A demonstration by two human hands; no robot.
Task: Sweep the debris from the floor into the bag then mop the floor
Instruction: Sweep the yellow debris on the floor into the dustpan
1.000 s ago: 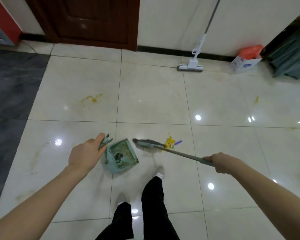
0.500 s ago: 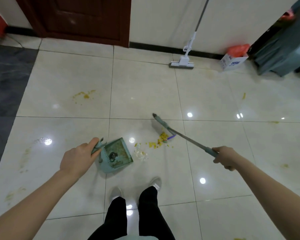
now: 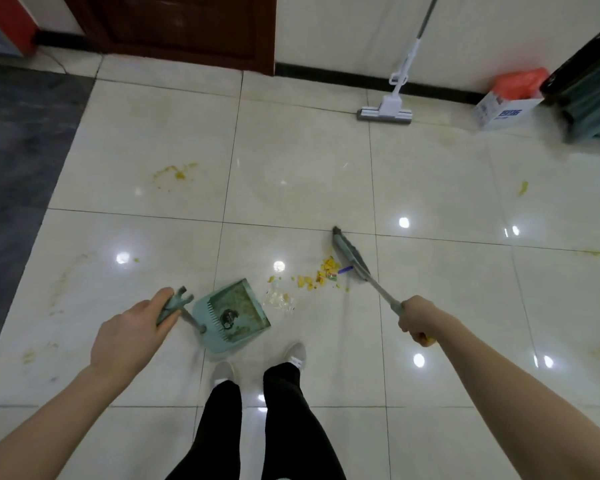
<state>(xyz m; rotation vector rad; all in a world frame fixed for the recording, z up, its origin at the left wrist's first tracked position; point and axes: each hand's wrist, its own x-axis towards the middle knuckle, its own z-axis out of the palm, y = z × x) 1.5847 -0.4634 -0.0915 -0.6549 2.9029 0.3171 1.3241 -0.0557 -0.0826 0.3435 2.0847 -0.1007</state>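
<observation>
My left hand [image 3: 132,336] grips the handle of a teal dustpan [image 3: 234,315] that rests on the floor tiles, its mouth facing right with dark dirt inside. My right hand [image 3: 418,318] grips the handle of a grey-teal broom [image 3: 349,256]; its head touches the floor just right of a pile of yellow debris [image 3: 321,273] with a small blue piece. Clear crumpled scraps [image 3: 278,299] lie between the pile and the dustpan. A white sponge mop [image 3: 387,112] leans against the far wall.
A white box with a red bag [image 3: 508,98] stands by the wall at the far right, beside a dark bin [image 3: 591,84]. Yellow stains [image 3: 177,173] mark the tiles to the left and right. A brown door [image 3: 187,26] is behind. My feet [image 3: 293,353] stand just below the dustpan.
The broom head swung from beside the dustpan out to the right, behind the yellow debris pile. The dustpan stayed in place in my left hand.
</observation>
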